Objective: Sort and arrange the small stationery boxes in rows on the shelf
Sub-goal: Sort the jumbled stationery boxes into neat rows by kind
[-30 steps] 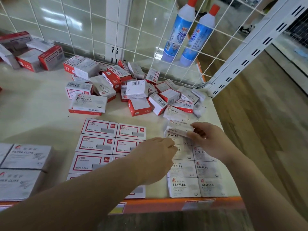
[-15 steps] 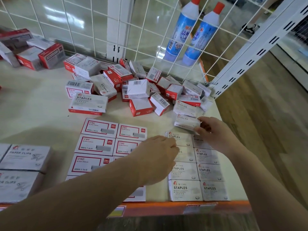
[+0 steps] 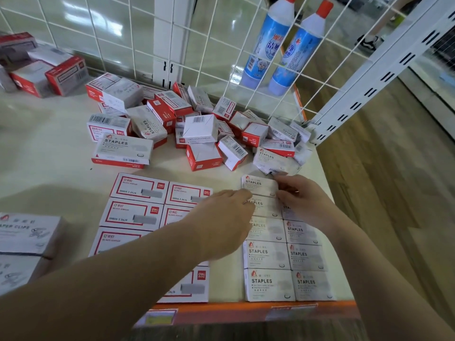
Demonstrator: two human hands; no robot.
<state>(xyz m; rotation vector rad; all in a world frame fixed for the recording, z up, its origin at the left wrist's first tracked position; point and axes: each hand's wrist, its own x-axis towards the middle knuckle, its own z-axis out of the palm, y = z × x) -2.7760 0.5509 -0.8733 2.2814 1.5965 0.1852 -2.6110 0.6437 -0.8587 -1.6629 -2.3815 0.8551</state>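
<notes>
Staples box (image 3: pixel 259 185) (topmost) between both hands' fingertips

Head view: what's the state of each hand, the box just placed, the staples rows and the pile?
Left hand: fingertips touching the staples column.
Right hand: fingers on newest staples box, lying flat, heading the left column.
Staples rows: flat, aligned.
Box pile: jumbled, unsorted.

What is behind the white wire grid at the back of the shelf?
Behind the wire grid stand two blue and white bottles with red caps, upright and side by side, on a glossy tiled floor. The grid wires cross them; their lower labels are too blurred to read.
</notes>
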